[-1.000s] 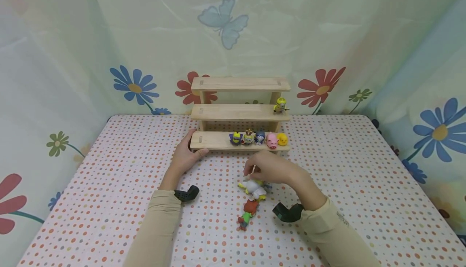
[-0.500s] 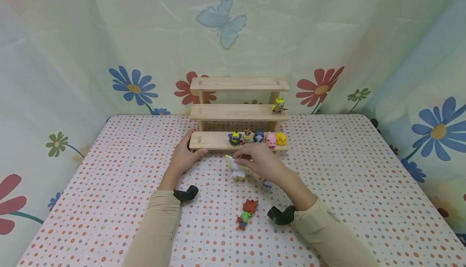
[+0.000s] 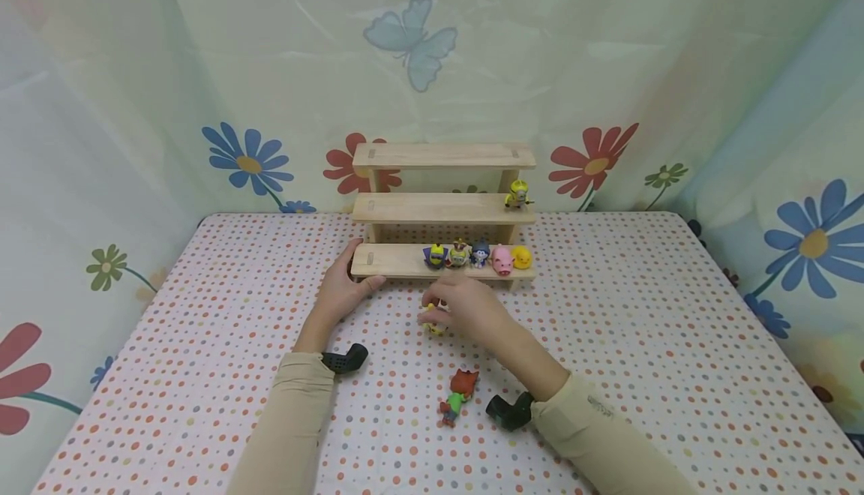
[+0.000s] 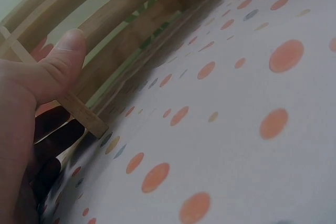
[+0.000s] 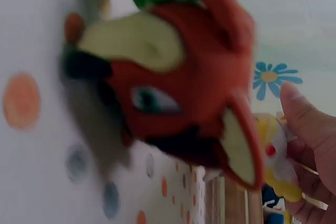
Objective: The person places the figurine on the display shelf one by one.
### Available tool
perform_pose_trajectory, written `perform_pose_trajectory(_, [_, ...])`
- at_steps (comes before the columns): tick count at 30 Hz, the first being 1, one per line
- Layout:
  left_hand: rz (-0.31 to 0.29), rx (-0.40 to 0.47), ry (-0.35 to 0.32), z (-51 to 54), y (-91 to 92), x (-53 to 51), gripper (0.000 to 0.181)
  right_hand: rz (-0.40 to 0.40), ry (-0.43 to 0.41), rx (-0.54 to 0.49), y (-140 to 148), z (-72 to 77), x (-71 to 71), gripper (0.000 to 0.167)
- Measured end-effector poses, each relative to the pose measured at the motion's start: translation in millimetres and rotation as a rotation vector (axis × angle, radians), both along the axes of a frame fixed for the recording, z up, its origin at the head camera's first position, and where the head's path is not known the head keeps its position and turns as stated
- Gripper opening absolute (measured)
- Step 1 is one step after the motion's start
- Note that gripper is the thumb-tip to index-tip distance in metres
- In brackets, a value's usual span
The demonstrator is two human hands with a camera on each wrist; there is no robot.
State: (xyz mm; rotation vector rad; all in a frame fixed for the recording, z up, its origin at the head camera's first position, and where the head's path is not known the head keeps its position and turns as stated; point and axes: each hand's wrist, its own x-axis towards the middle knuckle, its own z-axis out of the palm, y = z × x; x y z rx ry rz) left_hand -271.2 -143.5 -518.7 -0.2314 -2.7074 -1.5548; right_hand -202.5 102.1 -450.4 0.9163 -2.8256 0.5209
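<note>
My left hand (image 3: 340, 291) grips the left end of the bottom board of a three-tier wooden shelf (image 3: 391, 259). In the left wrist view its thumb (image 4: 63, 61) lies on the front of the board, with the other fingers around the side. Just in front of the shelf, my right hand (image 3: 469, 311) holds a small white-and-yellow figurine (image 3: 434, 325), mostly hidden by the fingers. The right wrist view shows this figurine (image 5: 278, 156) between thumb and fingers. A red fox figurine (image 3: 459, 396) with a green top lies on the table nearer to me.
Along the bottom board stand a purple-caped yellow figurine (image 3: 436, 256), a crowned one (image 3: 459, 253), a dark blue one (image 3: 480, 253), a pink pig (image 3: 502, 260) and a yellow duck (image 3: 522, 257). A yellow figurine (image 3: 517, 195) stands on the middle board's right end.
My right hand has picked the white-and-yellow figurine off the table, brought it left towards the shelf and turned it. The left hand stays on the shelf.
</note>
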Motion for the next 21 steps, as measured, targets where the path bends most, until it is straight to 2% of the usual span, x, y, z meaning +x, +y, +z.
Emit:
perform_pose_trajectory(8, [-0.005, 0.006, 0.025, -2.6, -0.4, -1.7, 0.091, 0.07, 0.018, 0.121, -6, 3.8, 8.2, 0.025])
perform_pose_trajectory(14, [-0.008, 0.0, 0.034, -2.2, 0.0, -0.2, 0.089, 0.125, -0.124, 0.291, -8, 6.2, 14.8, 0.04])
perform_pose_trajectory(16, [-0.009, -0.007, 0.03, -1.9, 0.2, 0.3, 0.09, 0.133, -0.162, 0.301, -8, 6.0, 16.6, 0.045])
perform_pose_trajectory(21, [-0.008, -0.005, 0.026, -0.9, 1.0, 0.7, 0.09, 0.113, -0.196, 0.217, -8, 5.0, 16.8, 0.042])
